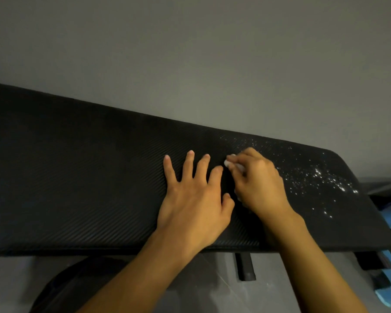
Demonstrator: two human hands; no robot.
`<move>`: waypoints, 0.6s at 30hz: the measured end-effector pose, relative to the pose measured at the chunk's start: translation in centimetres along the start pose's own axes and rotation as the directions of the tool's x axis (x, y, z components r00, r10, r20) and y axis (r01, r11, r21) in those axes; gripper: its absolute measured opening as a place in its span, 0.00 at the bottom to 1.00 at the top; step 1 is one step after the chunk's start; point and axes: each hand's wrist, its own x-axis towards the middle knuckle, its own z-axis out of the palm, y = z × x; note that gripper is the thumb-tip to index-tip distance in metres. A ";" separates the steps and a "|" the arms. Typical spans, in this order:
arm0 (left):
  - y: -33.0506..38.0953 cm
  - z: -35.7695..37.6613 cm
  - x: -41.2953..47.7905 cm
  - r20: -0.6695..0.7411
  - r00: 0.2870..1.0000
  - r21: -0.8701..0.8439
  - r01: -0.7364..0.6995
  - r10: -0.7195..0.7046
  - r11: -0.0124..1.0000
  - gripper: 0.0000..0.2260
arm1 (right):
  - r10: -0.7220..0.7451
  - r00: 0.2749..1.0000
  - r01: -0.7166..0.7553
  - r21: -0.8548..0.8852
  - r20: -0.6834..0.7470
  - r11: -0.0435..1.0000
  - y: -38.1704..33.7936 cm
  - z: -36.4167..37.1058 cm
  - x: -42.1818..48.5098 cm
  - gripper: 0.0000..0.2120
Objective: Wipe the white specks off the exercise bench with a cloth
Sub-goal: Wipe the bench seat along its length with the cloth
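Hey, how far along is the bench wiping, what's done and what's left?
Done: the bench left of the hands looks speck-free. In hand: the right hand grips a bunched white cloth against the pad, the left hand lying flat beside it. Left: white specks scattered across the right end, thickest near the corner.

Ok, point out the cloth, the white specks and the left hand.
cloth (227,163): head view, exposed white corner.
white specks (318,172): head view, densest cluster.
left hand (190,204): head view, back of hand.
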 end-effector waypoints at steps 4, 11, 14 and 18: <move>-0.1 -0.1 0.1 0.002 1.000 -0.001 -0.008 0.008 1.000 0.32 | 0.159 0.987 -0.160 -0.023 -0.026 0.987 -0.3 1.3 5.5 0.11; -0.4 -0.1 0.1 -0.009 1.000 -0.033 -0.008 0.008 0.999 0.31 | -0.011 1.000 0.012 0.048 -0.017 0.999 -1.3 0.9 2.6 0.09; -0.3 -0.2 0.1 -0.009 1.000 -0.039 0.002 -0.002 0.999 0.30 | -0.028 0.999 0.030 -0.043 0.046 0.999 -0.7 -1.0 -3.1 0.08; -0.4 -0.3 0.3 -0.003 1.000 -0.021 0.000 0.000 1.000 0.29 | 0.079 0.997 -0.077 -0.109 0.014 0.991 0.4 -1.2 -1.7 0.11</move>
